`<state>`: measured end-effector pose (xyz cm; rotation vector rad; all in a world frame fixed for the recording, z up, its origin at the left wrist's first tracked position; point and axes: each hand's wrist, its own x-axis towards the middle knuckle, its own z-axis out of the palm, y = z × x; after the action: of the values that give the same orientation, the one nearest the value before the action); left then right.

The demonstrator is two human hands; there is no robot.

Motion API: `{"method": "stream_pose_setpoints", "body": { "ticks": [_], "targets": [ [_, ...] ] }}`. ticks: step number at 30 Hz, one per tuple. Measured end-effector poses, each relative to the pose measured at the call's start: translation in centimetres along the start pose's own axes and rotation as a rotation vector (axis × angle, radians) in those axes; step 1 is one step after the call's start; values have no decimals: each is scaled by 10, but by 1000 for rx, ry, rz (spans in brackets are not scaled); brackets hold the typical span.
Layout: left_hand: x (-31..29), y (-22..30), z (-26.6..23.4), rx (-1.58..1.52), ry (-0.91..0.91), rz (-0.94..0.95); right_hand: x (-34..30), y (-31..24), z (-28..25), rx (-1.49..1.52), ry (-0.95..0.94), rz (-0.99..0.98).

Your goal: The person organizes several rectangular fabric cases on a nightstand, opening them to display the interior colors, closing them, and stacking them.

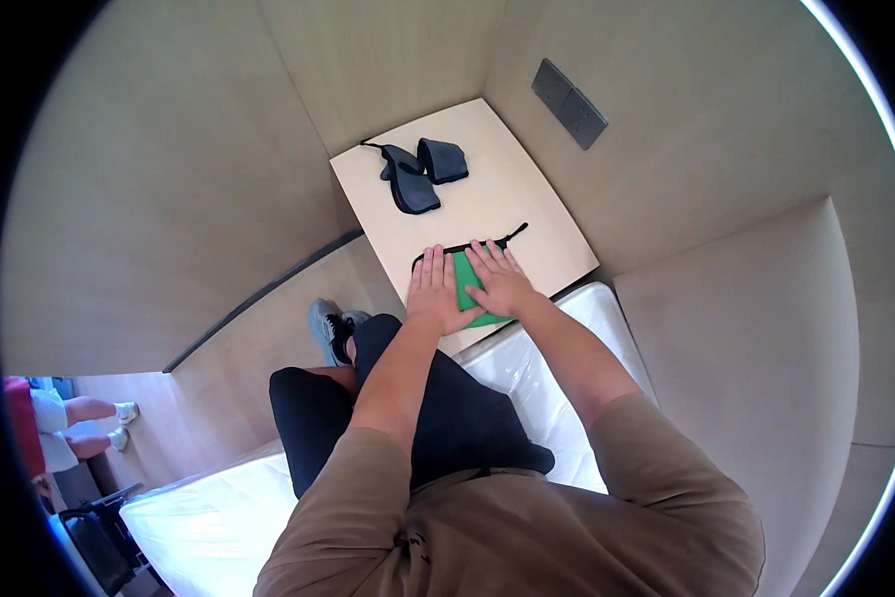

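On a pale wooden tabletop (512,174) lies a flat green pouch (463,277) with black edging and a short black pull loop sticking out at its far right corner. My left hand (435,296) rests palm down on its left part, fingers stretched forward. Flat on the right part is my right hand (502,282), its thumb pointing toward the left one. Much of the pouch is hidden under both hands. Farther back sit two dark grey padded pieces: a curved one (413,191) with a black cord, and a blockier one (444,161) beside it.
Wood-toned panels surround the table, and a grey wall plate (569,103) is fixed at the far right. A plastic-wrapped white mattress (567,348) lies beneath me. At the far left, another person's legs (89,423) show near a black chair (99,542).
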<state>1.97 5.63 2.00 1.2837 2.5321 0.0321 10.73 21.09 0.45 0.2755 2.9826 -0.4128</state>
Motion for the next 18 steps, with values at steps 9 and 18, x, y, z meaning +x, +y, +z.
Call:
{"method": "stream_pose_setpoints", "body": {
  "ticks": [9, 18],
  "targets": [
    [-56, -20, -1, -36, 78, 241, -90, 8, -24, 86, 125, -383],
    [-74, -25, -1, -58, 112, 236, -89, 9, -7, 149, 240, -268]
  ]
}}
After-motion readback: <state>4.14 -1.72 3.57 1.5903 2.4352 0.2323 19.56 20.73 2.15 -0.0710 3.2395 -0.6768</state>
